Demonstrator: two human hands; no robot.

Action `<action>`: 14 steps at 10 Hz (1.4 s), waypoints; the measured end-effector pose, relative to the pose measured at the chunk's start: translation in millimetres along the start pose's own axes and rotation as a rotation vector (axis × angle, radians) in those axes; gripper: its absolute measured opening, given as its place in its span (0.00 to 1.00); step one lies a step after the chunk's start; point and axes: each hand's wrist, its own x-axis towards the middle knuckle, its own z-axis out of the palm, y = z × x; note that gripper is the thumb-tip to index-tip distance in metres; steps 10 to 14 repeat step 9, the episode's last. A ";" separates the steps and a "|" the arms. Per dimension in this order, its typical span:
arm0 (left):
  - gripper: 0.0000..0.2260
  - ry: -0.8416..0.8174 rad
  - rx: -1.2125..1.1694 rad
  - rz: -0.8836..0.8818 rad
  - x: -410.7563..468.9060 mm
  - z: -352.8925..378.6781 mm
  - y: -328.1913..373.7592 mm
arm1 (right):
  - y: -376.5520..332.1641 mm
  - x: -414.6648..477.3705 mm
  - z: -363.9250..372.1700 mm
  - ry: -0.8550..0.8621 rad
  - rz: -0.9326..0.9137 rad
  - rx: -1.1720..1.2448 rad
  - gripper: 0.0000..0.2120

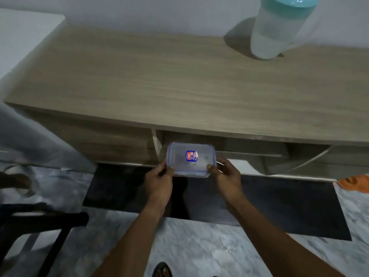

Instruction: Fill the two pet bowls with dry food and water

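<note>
I hold a small clear plastic container (191, 159) with a blue-rimmed lid and a red and blue sticker, in front of the wooden table's lower shelf. My left hand (158, 181) grips its left edge and my right hand (226, 176) grips its right edge. What is inside the container cannot be made out. A translucent water jug (276, 31) with a teal lid stands at the far right of the wooden table top (159, 80). No pet bowls are in view.
The table has open shelf compartments (249, 154) under its top. A dark mat (259, 200) lies on the marbled floor below. A black chair frame (40, 222) stands at lower left. An orange cloth (353, 183) shows at the right edge. My sandalled foot (162, 269) is at the bottom.
</note>
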 end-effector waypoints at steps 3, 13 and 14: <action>0.23 0.037 -0.022 0.135 77.3 41.3 -15.5 | 15.9 71.9 36.5 0.024 -0.016 0.099 0.01; 0.19 -0.068 0.180 0.018 52.0 33.1 -27.6 | 7.1 77.6 40.5 0.003 -0.072 0.013 0.05; 0.19 -0.068 0.180 0.018 52.0 33.1 -27.6 | 7.1 77.6 40.5 0.003 -0.072 0.013 0.05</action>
